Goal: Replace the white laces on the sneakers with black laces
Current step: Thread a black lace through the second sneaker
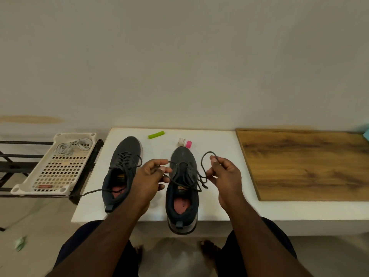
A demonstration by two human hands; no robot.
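Two dark sneakers stand on the white table (217,140), toes away from me. The left sneaker (123,168) carries a black lace with one end trailing off the table's left edge. The right sneaker (182,188) has a black lace (191,176) threaded through its eyelets, and its heel overhangs the front edge. My left hand (153,174) pinches one end of that lace just left of the shoe. My right hand (223,172) pinches the other end, which curls into a loop (205,158) above my fingers. The white laces (72,146) lie coiled in a white perforated tray (54,176) at the left.
A green tube (156,134) and a small bottle with a pink cap (184,142) lie at the table's back. A wooden board (307,162) covers the surface to the right. The tray rests on a dark metal rack (87,168). My knees and bare feet show below the table.
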